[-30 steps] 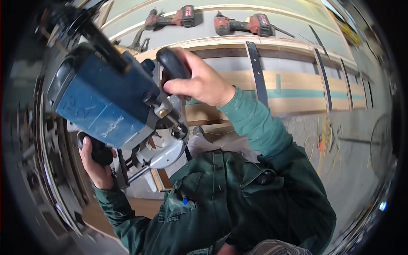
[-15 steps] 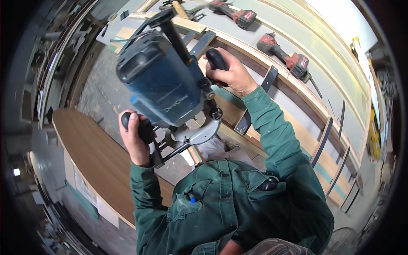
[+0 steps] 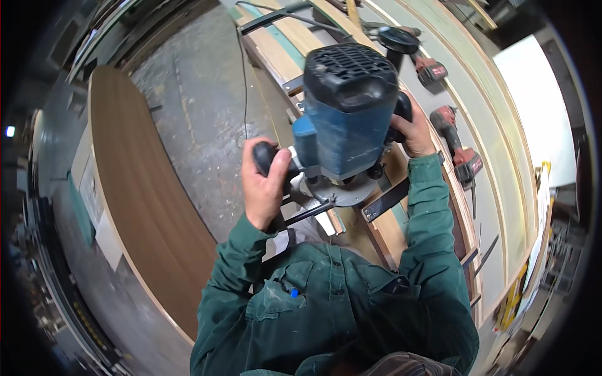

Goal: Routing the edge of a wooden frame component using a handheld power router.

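Observation:
A blue and black plunge router (image 3: 351,119) is held up in front of me, its vented motor top toward my view. My left hand (image 3: 263,185) is closed round its left black knob, thumb on top. Round the right knob wraps my right hand (image 3: 415,128), partly hidden behind the motor body. The router's grey base plate (image 3: 342,195) and guide rods face down toward the wooden boards (image 3: 390,235) beneath. Whether the base touches the boards I cannot tell. A dark metal strap (image 3: 385,200) crosses the boards beside the base.
Two red and black cordless drills, a nearer one (image 3: 461,150) and a farther one (image 3: 431,70), lie on the pale framed panel (image 3: 495,131) at right. A long curved brown board (image 3: 138,182) stands at left. A thin cable (image 3: 243,88) hangs over the grey floor (image 3: 194,94).
The router, with both hands on its knobs, has swung to the right in view and stands more upright. My view has turned too, so the bench and the drills appear shifted.

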Demonstrator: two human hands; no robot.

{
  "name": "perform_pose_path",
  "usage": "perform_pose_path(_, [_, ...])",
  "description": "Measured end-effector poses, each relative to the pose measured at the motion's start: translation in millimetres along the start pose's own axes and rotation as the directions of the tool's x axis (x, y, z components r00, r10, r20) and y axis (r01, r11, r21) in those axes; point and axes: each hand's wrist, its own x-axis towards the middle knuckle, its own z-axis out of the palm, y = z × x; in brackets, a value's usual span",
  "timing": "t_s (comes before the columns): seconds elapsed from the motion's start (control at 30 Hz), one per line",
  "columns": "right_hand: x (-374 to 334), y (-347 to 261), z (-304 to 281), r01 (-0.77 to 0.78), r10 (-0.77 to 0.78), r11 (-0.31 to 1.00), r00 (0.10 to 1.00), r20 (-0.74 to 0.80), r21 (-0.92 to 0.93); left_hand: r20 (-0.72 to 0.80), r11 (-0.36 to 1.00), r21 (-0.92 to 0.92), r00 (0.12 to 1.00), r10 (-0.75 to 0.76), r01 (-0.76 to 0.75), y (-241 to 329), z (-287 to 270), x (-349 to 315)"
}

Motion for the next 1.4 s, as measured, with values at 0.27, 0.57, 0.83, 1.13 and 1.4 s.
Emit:
perform_pose_path(0.27, [29.0,-1.1,-2.2,-0.183,0.184,0.983,0.982,-0.050,0.013,-0.070,0.996,0.050,0.995,0.076,-0.073,5.8,10.7,-14.6])
perform_pose_path(0.57, [24.2,1.9,-1.5,-0.116,0.115,0.991,0.993,0.028,0.063,0.204,0.999,0.028,0.978,-0.039,0.034,9.1,-31.5,78.6])
perform_pose_path(0.83, [8.6,6.2,-10.8,0.029,-0.029,0.934,1.000,0.007,-0.357,0.334,0.548,0.654,0.849,0.409,-0.521,-17.9,0.9,283.3])
perform_pose_path(1.13, [-10.5,6.9,-5.1,-0.137,0.168,0.981,0.952,-0.255,0.135,0.310,0.329,0.833,0.868,0.387,-0.444,-53.0,-30.1,451.1])
perform_pose_path(1.4, [-13.2,28.4,-20.2,-0.155,0.139,0.987,0.958,-0.249,-0.048,0.044,0.088,0.994,0.961,0.272,-0.071,-48.3,-168.1,455.6])
